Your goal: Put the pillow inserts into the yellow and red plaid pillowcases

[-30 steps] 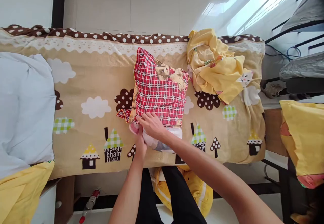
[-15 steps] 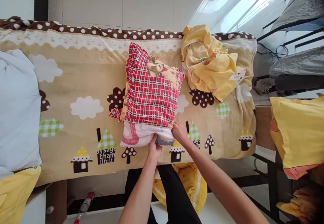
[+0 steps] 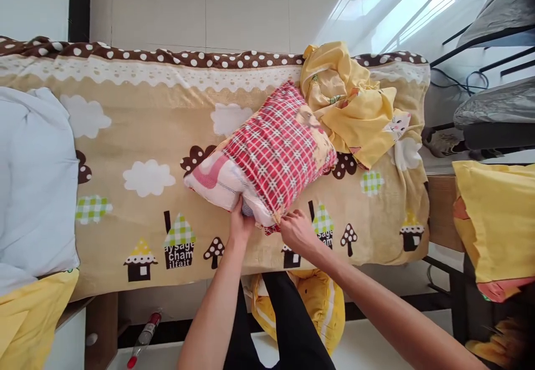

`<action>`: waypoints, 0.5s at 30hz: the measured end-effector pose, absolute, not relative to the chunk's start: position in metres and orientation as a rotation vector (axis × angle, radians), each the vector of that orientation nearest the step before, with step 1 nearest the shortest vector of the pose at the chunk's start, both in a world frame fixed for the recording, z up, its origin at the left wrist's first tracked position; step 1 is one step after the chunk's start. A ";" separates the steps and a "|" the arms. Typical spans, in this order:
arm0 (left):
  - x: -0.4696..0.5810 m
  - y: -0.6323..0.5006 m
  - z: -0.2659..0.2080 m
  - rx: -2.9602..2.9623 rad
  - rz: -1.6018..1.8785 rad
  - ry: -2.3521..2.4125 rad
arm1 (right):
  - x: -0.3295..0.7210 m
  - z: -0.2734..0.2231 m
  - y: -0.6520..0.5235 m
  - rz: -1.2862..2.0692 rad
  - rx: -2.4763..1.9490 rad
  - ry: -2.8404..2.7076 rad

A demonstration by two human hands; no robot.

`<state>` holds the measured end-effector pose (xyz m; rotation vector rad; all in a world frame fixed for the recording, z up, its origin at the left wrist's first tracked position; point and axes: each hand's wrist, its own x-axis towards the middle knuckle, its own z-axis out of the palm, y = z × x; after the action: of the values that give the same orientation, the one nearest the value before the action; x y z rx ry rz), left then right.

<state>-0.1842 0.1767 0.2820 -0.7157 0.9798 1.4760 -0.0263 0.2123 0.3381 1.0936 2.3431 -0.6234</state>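
On the tan blanket [image 3: 146, 130], a white pillow [image 3: 228, 185] sits partly inside a red plaid pillowcase [image 3: 278, 152], the left hand [image 3: 242, 222] pinching the pillow's exposed edge, the right hand [image 3: 297, 230] the pillowcase's corner.

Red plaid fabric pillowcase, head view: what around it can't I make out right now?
All in the head view:
White, pink-patterned fabric pillow: rest hidden inside the red plaid fabric pillowcase.
Left hand: partly hidden by the pillow.
Right hand: fingertips hidden by the hand itself.
Pale cloth bundle: cut off by the left edge.
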 end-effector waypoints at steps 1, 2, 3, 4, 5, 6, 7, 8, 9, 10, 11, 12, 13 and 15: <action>-0.188 0.169 0.291 -0.717 1.475 0.994 | -0.018 0.342 0.215 -0.598 1.143 2.374; -0.190 0.162 0.301 -0.717 1.485 1.013 | -0.009 0.346 0.217 -0.564 1.202 2.418; -0.191 0.156 0.311 -0.713 1.508 1.028 | -0.003 0.351 0.220 -0.529 1.257 2.486; -0.191 0.152 0.322 -0.706 1.538 1.038 | 0.001 0.356 0.222 -0.501 1.300 2.584; -0.191 0.150 0.332 -0.699 1.568 1.045 | 0.002 0.361 0.223 -0.495 1.322 2.703; -0.192 0.149 0.342 -0.688 1.595 1.048 | -0.001 0.368 0.223 -0.520 1.330 2.832; -0.193 0.148 0.352 -0.670 1.625 1.047 | -0.008 0.375 0.223 -0.576 1.336 2.953; -0.196 0.145 0.362 -0.644 1.659 1.044 | -0.017 0.383 0.221 -0.652 1.343 3.058; -0.200 0.141 0.372 -0.611 1.694 1.042 | -0.028 0.392 0.219 -0.741 1.356 3.136; -0.206 0.134 0.382 -0.573 1.721 1.037 | -0.039 0.402 0.217 -0.836 1.368 3.187; -0.212 0.125 0.392 -0.532 1.738 1.026 | -0.050 0.412 0.215 -0.929 1.384 3.214; -0.218 0.113 0.402 -0.493 1.745 1.010 | -0.059 0.422 0.213 -1.026 1.403 3.221; -0.223 0.101 0.411 -0.458 1.746 0.990 | -0.066 0.431 0.213 -1.143 1.427 3.201; -0.228 0.082 0.425 -0.396 1.748 0.928 | -0.073 0.441 0.216 -1.453 1.529 3.058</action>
<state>-0.2277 0.0820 0.4252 -0.3965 0.9281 1.7476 -0.0730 0.2159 0.4409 1.5289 3.0582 -1.4531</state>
